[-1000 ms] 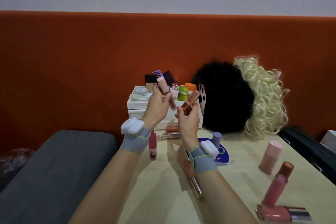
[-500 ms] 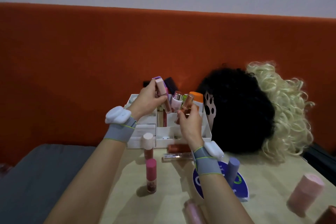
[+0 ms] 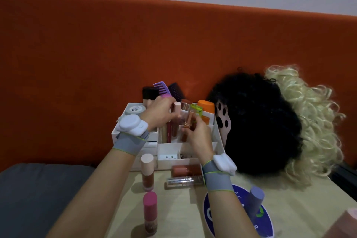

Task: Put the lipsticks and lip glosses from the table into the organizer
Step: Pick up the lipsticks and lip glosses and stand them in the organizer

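Observation:
The white organizer (image 3: 217, 142) stands at the table's back edge with several tubes upright in its slots. My left hand (image 3: 159, 113) holds a pale-pink-capped lip gloss (image 3: 176, 110) upright over a middle slot, its lower end down inside. My right hand (image 3: 197, 131) grips a copper lipstick (image 3: 189, 120) tilted above the neighbouring slot. On the table in front stand a beige-capped gloss (image 3: 147, 172) and a pink-capped gloss (image 3: 150, 211). A brown tube (image 3: 183, 170) and a clear gloss (image 3: 182, 180) lie flat by the organizer.
Combs (image 3: 164, 89) and an orange-capped bottle (image 3: 206, 112) stick out of the organizer. A black wig (image 3: 260, 121) and blond wig (image 3: 313, 118) sit right of it. A lilac tube (image 3: 255, 202) stands on a blue round sticker (image 3: 239, 216). Grey cushion (image 3: 38, 189) lies left.
Both hands have moved forward and down over the organizer. The pale-pink-capped gloss went from tilted in the air to upright in a slot; the copper lipstick came lower.

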Demonstrator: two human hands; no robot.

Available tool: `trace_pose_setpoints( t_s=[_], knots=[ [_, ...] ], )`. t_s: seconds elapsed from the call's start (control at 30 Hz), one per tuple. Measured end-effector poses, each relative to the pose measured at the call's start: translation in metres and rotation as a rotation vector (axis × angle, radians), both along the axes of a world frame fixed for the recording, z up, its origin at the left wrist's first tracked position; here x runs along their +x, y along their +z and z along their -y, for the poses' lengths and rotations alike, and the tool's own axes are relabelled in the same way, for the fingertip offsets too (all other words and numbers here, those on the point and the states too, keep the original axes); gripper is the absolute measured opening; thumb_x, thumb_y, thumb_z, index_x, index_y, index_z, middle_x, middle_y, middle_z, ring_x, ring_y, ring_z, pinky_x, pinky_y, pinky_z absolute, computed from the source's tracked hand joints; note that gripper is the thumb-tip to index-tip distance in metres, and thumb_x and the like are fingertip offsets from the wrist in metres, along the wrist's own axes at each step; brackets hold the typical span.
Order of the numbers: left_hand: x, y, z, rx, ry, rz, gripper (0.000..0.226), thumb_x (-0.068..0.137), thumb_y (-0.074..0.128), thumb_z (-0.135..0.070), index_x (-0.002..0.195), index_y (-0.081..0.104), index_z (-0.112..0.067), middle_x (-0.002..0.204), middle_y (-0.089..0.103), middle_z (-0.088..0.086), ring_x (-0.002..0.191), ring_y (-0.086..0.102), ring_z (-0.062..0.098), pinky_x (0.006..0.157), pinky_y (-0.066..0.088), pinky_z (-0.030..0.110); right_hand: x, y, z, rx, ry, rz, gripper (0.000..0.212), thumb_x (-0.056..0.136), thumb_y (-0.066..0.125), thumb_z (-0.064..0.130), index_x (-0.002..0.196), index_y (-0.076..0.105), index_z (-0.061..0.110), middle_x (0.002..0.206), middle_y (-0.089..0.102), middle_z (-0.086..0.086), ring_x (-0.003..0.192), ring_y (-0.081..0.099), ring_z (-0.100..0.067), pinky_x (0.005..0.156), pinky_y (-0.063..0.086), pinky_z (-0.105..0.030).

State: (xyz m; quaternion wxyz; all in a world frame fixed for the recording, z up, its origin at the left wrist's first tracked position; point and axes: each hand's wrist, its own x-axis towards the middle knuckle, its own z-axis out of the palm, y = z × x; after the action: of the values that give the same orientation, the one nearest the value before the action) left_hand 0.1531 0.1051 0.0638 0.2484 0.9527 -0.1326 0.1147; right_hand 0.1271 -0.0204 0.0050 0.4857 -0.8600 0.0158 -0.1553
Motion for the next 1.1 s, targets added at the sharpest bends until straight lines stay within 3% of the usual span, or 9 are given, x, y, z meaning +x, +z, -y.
trace_pose_setpoints(
  t_s=[0.1, 0.23, 0.33, 0.5, 0.7, 0.77, 0.87, 1.1],
  knots=[
    [-0.002, 0.001, -0.001, -0.003, 0.013, -0.009, 0.022, 0.081, 0.066, -0.025, 0.099, 0.063, -0.014, 0.103, 0.067, 0.013, 0.103, 0.057, 0.031, 0.073, 0.035, 0.031, 0.003, -0.003, 0.001, -0.019, -0.012, 0.008, 0.045, 0.078, 0.069, 0.007, 0.121, 0.057, 0.013, 0.113, 0.067, -0.014, 0.107, 0.061, -0.031, 0.093, 0.05, -0.041],
    [-0.003, 0.0, -0.002, 0.007, 0.041, -0.053, 0.021, 0.075, 0.071, -0.024, 0.094, 0.062, -0.022, 0.093, 0.064, 0.004, 0.105, 0.057, 0.028, 0.084, 0.038, 0.036, 0.007, -0.007, 0.003, -0.03, -0.021, -0.005, 0.043, 0.075, 0.073, 0.007, 0.116, 0.061, 0.009, 0.11, 0.069, -0.016, 0.104, 0.063, -0.032, 0.092, 0.05, -0.042],
    [-0.002, 0.0, -0.002, 0.044, 0.063, -0.056, 0.02, 0.076, 0.07, -0.026, 0.095, 0.063, -0.024, 0.09, 0.058, -0.003, 0.106, 0.054, 0.024, 0.079, 0.028, 0.035, 0.008, -0.007, 0.004, -0.024, -0.024, -0.012, 0.043, 0.075, 0.072, 0.006, 0.117, 0.061, 0.01, 0.111, 0.069, -0.015, 0.104, 0.063, -0.031, 0.092, 0.051, -0.04],
    [-0.003, 0.0, -0.001, 0.037, 0.057, -0.049, 0.016, 0.077, 0.071, -0.026, 0.088, 0.059, -0.029, 0.09, 0.058, -0.002, 0.106, 0.054, 0.026, 0.083, 0.034, 0.036, 0.006, -0.006, 0.004, -0.017, -0.012, -0.032, 0.042, 0.078, 0.07, 0.004, 0.119, 0.06, 0.01, 0.112, 0.069, -0.014, 0.105, 0.062, -0.029, 0.091, 0.049, -0.034],
    [-0.004, -0.002, 0.0, 0.028, 0.062, -0.016, 0.023, 0.078, 0.071, -0.023, 0.099, 0.065, -0.023, 0.092, 0.062, 0.001, 0.106, 0.055, 0.027, 0.082, 0.034, 0.036, 0.002, -0.003, 0.004, -0.043, -0.002, -0.045, 0.04, 0.082, 0.066, 0.006, 0.121, 0.059, 0.01, 0.116, 0.067, -0.013, 0.109, 0.06, -0.028, 0.088, 0.045, -0.028],
    [-0.005, -0.002, 0.0, 0.027, 0.074, -0.005, 0.023, 0.078, 0.07, -0.023, 0.1, 0.065, -0.024, 0.098, 0.065, 0.003, 0.108, 0.054, 0.026, 0.08, 0.03, 0.035, 0.002, -0.004, 0.002, -0.049, -0.001, -0.043, 0.037, 0.082, 0.067, 0.007, 0.118, 0.06, 0.011, 0.113, 0.068, -0.013, 0.107, 0.06, -0.028, 0.087, 0.046, -0.029],
    [-0.006, 0.0, 0.0, 0.022, 0.077, -0.005, 0.022, 0.078, 0.07, -0.023, 0.1, 0.065, -0.024, 0.09, 0.059, -0.002, 0.107, 0.053, 0.025, 0.079, 0.027, 0.035, 0.004, -0.006, -0.001, -0.057, 0.004, -0.026, 0.038, 0.081, 0.068, 0.007, 0.118, 0.061, 0.013, 0.111, 0.069, -0.013, 0.106, 0.061, -0.029, 0.091, 0.049, -0.035],
    [-0.009, 0.001, 0.001, 0.005, 0.07, -0.021, 0.024, 0.077, 0.071, -0.021, 0.1, 0.066, -0.024, 0.089, 0.057, -0.003, 0.106, 0.055, 0.026, 0.091, 0.038, 0.04, 0.004, -0.011, -0.003, -0.053, 0.016, 0.023, 0.038, 0.078, 0.068, 0.001, 0.113, 0.063, 0.013, 0.107, 0.07, -0.013, 0.1, 0.064, -0.028, 0.091, 0.052, -0.038]
  ],
)
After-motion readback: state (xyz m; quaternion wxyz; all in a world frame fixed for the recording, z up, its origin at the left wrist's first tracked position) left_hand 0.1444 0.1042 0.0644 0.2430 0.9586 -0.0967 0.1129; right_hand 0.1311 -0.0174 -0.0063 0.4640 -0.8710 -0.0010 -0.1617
